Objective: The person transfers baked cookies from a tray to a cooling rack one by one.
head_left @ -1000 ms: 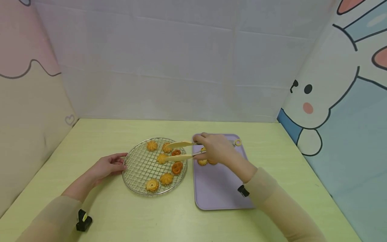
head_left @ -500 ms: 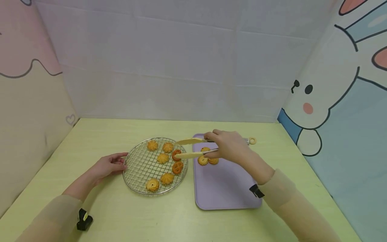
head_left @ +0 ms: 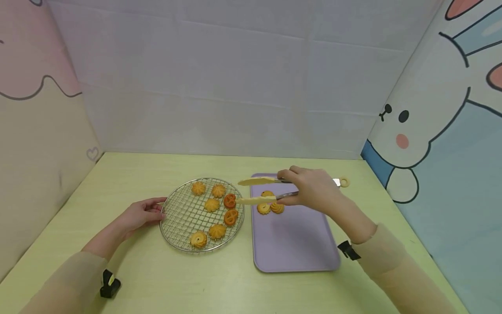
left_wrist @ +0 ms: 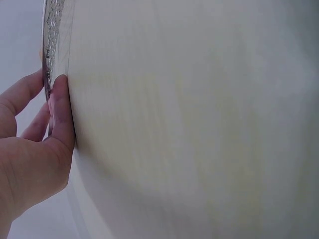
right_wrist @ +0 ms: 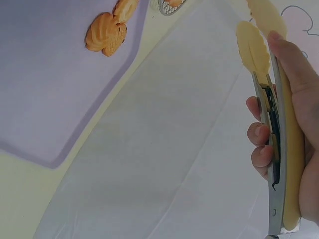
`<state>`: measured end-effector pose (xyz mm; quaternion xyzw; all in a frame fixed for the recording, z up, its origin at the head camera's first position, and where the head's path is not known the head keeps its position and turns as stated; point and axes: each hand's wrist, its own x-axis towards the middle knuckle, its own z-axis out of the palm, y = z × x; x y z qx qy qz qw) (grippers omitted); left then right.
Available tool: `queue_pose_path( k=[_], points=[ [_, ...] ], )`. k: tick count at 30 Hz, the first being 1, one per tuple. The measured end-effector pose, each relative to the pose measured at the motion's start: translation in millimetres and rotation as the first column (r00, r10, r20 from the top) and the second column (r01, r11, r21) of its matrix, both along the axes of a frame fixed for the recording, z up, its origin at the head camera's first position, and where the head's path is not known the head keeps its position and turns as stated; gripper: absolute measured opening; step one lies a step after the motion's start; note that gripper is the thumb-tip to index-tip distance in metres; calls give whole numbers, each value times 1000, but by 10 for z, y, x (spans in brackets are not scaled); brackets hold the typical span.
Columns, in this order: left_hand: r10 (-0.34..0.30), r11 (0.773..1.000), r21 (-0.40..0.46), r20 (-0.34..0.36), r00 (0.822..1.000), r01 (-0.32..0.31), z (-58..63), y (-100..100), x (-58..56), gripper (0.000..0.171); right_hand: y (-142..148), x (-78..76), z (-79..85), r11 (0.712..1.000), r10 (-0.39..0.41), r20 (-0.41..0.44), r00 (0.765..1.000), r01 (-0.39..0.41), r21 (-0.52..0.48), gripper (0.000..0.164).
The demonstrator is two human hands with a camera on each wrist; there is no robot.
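My left hand [head_left: 135, 219] pinches the left rim of a round wire cooling rack [head_left: 178, 220], thumb and fingers at its edge in the left wrist view. Several golden cookies [head_left: 212, 205] and two darker pretzels [head_left: 230, 217] lie on the rack's right half. In my right hand [head_left: 315, 189] are yellow-tipped metal tongs [head_left: 256, 200], held above the far end of a purple tray [head_left: 294, 248]. The tongs' arms are spread, with nothing between the tips. Below them, three cookies [head_left: 277, 207] sit together on the tray. In the right wrist view, my fingers wrap the tongs' handles [right_wrist: 291, 164].
Rack and tray stand side by side on a light yellow table [head_left: 188, 283], with a narrow gap between them. A pale wall [head_left: 235, 87] closes off the back. Cartoon-printed panels [head_left: 451, 174] flank both sides.
My right hand has drawn the tongs rightward from over the rack to over the tray. A cookie that lay by their tips now rests on the rack alone. My left hand stays put.
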<state>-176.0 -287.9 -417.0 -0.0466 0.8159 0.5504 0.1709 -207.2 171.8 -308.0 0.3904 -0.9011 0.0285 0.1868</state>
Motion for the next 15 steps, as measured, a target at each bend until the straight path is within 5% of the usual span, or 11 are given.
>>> queue_pose_path(
  k=[15],
  points=[
    [4,1000,-6,11,1000,-4,-19,-12,-13,75,309,22,-46,996,72,-73,995,-75,-44,58]
  ],
)
